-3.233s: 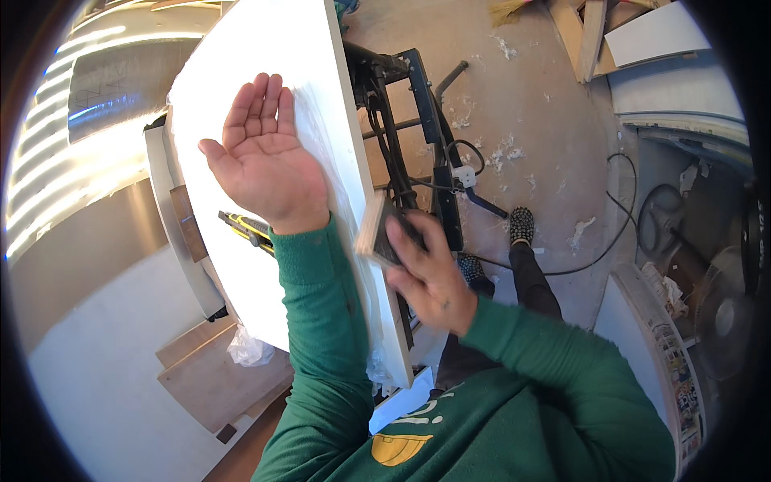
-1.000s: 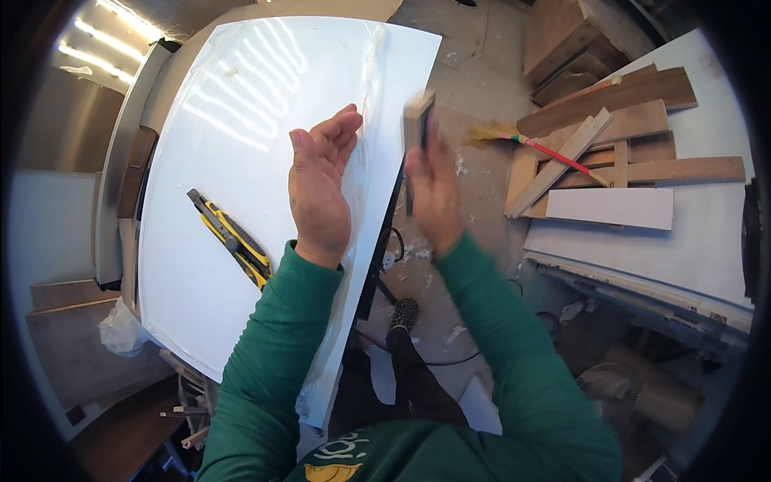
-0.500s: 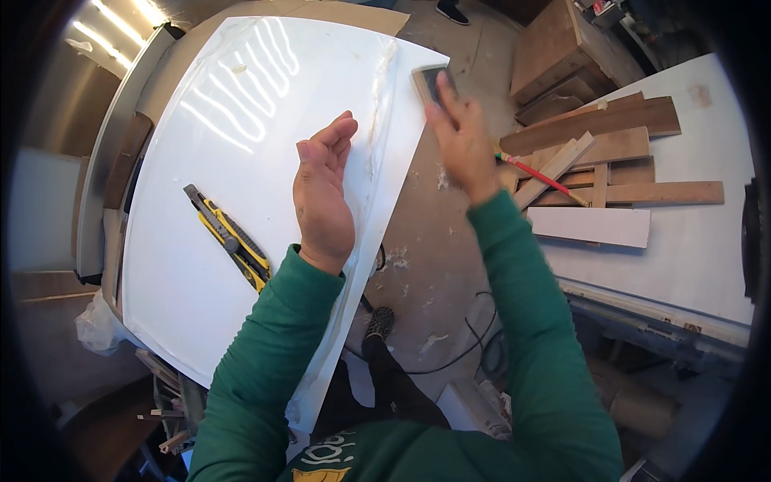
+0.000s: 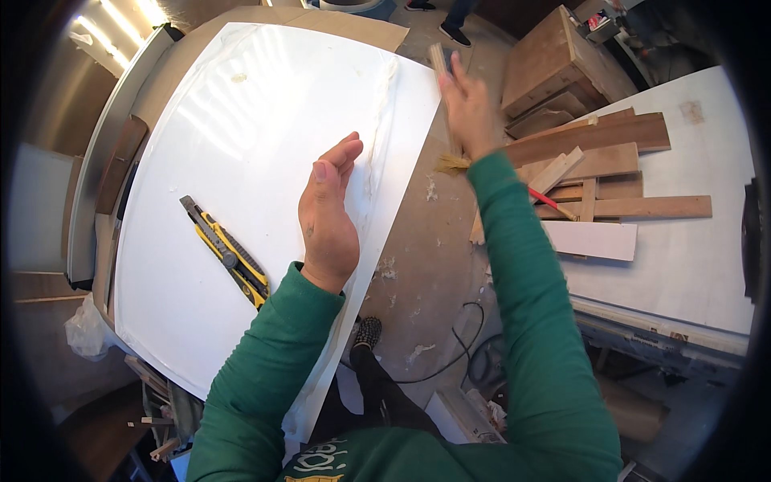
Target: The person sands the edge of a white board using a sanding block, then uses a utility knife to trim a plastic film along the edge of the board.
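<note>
Gripping the wooden block at upper centre, you have the fingers of your right hand clamped on it beside the white board; tilting it could chip the board's edge. Your left hand, mid-frame, is empty, fingers together. A leftward swing of your left sleeve could knock the yellow cutter just beside it.

Panel: is lying before you, extending left. Knife: is resting on the panel, left of your left hand. Block: is sitting in your right hand, near the panel's far right corner. Table: is standing to your right. Boards: are lying crisscrossed on the table. Cabinet: is standing behind the boards.
</note>
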Action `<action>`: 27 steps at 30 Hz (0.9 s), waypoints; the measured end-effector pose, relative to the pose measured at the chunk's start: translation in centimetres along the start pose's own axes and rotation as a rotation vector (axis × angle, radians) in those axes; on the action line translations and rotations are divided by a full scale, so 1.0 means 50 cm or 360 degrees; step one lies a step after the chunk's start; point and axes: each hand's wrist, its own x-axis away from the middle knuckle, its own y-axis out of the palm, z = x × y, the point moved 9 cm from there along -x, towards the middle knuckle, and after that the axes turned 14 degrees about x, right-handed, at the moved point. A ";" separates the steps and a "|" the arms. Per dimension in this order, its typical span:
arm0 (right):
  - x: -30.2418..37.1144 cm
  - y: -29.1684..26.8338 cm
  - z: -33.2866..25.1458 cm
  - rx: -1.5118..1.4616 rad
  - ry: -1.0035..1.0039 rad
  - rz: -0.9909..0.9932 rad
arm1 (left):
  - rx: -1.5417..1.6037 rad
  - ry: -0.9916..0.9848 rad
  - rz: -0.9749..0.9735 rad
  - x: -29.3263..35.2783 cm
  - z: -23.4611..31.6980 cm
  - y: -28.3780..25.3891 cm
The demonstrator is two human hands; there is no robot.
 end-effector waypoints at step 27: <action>0.325 0.032 -0.115 -0.0378 -0.0061 -0.0115 | -0.0078 0.0036 0.0003 0.009 0.003 -0.035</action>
